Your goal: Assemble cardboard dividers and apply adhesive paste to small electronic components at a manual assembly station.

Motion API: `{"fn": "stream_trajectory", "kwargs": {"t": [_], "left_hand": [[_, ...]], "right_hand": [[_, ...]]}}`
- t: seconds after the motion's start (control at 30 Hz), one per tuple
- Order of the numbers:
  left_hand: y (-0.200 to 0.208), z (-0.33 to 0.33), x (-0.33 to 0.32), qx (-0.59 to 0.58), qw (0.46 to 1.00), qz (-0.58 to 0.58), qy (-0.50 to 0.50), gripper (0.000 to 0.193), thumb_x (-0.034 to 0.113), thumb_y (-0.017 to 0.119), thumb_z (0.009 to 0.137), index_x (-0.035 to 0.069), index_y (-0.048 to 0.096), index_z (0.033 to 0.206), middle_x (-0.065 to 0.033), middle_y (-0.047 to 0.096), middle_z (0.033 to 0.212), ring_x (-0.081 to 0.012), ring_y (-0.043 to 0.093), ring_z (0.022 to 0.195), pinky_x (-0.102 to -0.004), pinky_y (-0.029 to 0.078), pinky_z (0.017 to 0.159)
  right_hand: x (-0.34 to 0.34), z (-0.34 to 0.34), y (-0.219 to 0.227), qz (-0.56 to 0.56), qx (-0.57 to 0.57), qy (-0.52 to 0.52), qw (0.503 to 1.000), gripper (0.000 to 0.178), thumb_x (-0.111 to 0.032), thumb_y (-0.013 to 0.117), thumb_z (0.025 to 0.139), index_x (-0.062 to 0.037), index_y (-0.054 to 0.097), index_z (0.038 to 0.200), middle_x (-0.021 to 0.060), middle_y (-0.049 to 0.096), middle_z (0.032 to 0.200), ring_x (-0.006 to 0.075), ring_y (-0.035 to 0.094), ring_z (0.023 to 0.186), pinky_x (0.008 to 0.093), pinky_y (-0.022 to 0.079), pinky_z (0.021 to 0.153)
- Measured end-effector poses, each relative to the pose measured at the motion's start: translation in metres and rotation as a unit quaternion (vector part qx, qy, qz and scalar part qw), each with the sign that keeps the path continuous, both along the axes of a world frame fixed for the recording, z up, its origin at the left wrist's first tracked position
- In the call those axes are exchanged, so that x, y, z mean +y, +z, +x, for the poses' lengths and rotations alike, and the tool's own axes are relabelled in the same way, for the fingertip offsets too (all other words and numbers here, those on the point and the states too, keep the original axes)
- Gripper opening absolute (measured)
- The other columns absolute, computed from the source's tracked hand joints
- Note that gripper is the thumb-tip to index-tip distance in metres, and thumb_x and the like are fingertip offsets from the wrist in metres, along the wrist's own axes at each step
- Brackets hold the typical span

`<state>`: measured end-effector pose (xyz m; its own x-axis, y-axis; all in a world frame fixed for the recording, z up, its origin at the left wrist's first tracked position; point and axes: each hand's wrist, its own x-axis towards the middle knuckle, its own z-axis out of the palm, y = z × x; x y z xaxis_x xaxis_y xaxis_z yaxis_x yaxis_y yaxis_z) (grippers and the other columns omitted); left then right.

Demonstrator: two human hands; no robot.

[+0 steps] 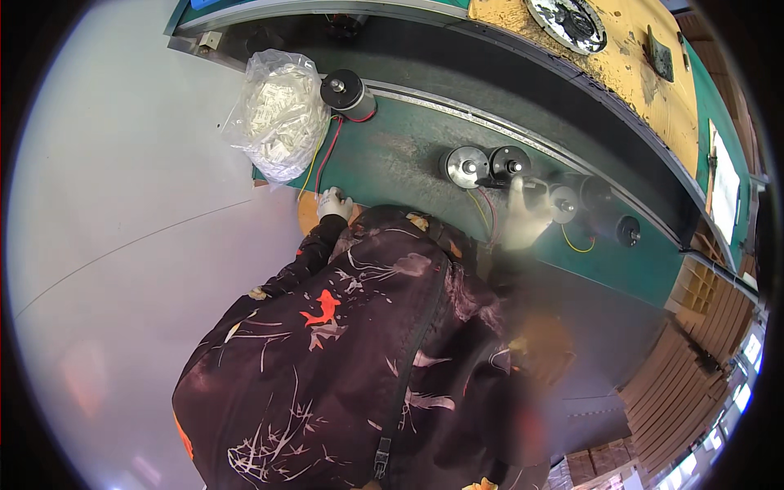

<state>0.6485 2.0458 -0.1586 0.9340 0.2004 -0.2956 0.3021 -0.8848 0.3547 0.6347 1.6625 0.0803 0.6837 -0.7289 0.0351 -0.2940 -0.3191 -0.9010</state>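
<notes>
My left hand, in a white glove, is at the near edge of the green bench. Its fingers curl inward beside red and yellow wires; what they hold, if anything, is hidden. These wires run from a black and silver cylindrical motor standing upright. My right hand, gloved too, is smeared by motion. Its fingertips are close to a black-topped motor, which stands beside a silver-topped motor. Whether the hand grips anything is unclear.
A clear plastic bag of small white parts rests at the bench's left end. Right of my right hand are more motors, some blurred. Behind runs a dark, metal-edged channel. A stained board holds a round dish with black residue.
</notes>
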Motion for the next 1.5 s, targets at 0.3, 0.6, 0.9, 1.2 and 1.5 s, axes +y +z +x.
{"fn": "stream_trajectory", "kwargs": {"t": [0.3,0.6,0.9,1.2,1.5], "left_hand": [[0.005,0.004,-0.001,0.012,1.000,-0.008,0.002,0.023,0.026,0.070,0.073,0.008,0.064,0.085,-0.0136,0.063,0.093,-0.0342,0.060,0.098,-0.0438,0.046,0.089],[-0.001,0.004,0.003,0.029,1.000,0.003,-0.007,0.026,0.029,0.068,0.074,0.009,0.063,0.090,-0.0134,0.063,0.097,-0.0335,0.062,0.098,-0.0452,0.049,0.085],[0.012,0.016,-0.008,0.097,0.995,0.031,0.009,0.031,0.033,0.069,0.074,0.008,0.066,0.092,-0.0147,0.066,0.101,-0.0335,0.063,0.101,-0.0441,0.049,0.087],[0.080,0.070,-0.098,0.004,0.951,-0.251,-0.178,0.045,0.034,0.076,0.075,0.003,0.068,0.106,-0.0189,0.068,0.103,-0.0341,0.066,0.098,-0.0417,0.051,0.087],[0.216,0.068,-0.221,-0.016,0.920,-0.202,-0.335,0.100,0.039,0.089,0.058,0.002,0.041,0.139,-0.0263,0.045,0.128,-0.0435,0.052,0.117,-0.0463,0.047,0.099]], "right_hand": [[0.002,-0.001,-0.004,0.021,-0.009,0.008,1.000,0.019,-0.017,0.073,0.087,-0.0006,0.065,0.088,-0.0025,0.056,0.063,0.0025,0.044,0.056,0.0219,0.038,0.053],[0.005,-0.003,-0.007,-0.014,-0.016,-0.016,1.000,0.019,-0.018,0.073,0.087,-0.0011,0.065,0.087,-0.0006,0.057,0.061,0.0046,0.049,0.055,0.0235,0.041,0.053],[0.004,-0.006,-0.009,-0.034,-0.012,-0.017,0.999,0.020,-0.019,0.074,0.087,-0.0008,0.065,0.088,0.0000,0.057,0.062,0.0050,0.046,0.055,0.0238,0.041,0.053],[-0.006,-0.014,0.007,-0.016,0.000,-0.029,0.999,0.020,-0.018,0.073,0.087,0.0003,0.065,0.093,0.0008,0.061,0.067,0.0043,0.050,0.058,0.0227,0.042,0.055],[-0.008,-0.022,0.028,0.138,-0.132,-0.149,0.970,0.018,-0.014,0.068,0.091,0.0026,0.065,0.097,0.0025,0.063,0.080,0.0074,0.053,0.064,0.0231,0.043,0.056]]}}
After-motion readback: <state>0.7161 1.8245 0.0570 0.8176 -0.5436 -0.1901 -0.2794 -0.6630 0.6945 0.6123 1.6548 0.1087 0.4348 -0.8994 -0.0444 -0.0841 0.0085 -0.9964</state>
